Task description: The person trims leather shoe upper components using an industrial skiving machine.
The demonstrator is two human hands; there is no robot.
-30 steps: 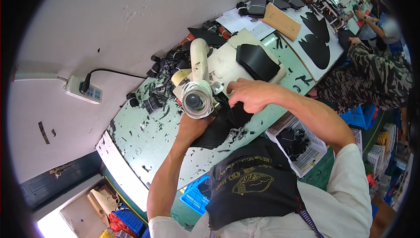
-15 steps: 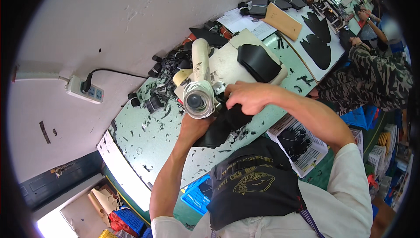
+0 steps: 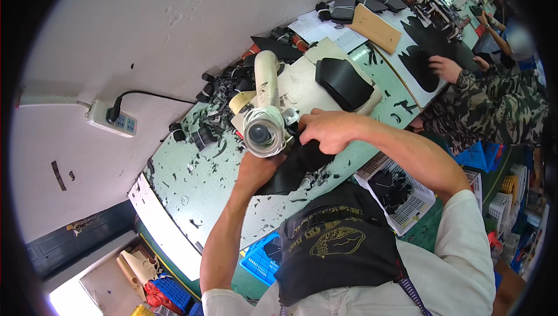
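Observation:
A cream bench machine (image 3: 299, 86), perhaps for sewing or trimming, stands on the pale green table. My right hand (image 3: 329, 131) is at its front right, fingers curled and pinched on the edge of a black leather-like piece (image 3: 285, 178). That piece drapes toward me over the table's near side. My left hand (image 3: 260, 168) rests at the piece's left; its fingers are hidden beneath a round, clear-rimmed lamp-like head (image 3: 263, 135) on a curved cream arm. On the machine's flat top lies a stack of black cut pieces (image 3: 344, 83).
Black scraps and bundles (image 3: 224, 104) pile behind the machine. A power strip (image 3: 113, 119) is on the wall. A white basket (image 3: 398, 194) with black pieces stands below on the right. A co-worker's hand (image 3: 446, 69) is over black cut shapes (image 3: 419, 63) on the adjoining table.
My hands and the black piece have barely moved. At the right, the co-worker has reached left over the black shapes, and the farther shape now appears as a larger dark area.

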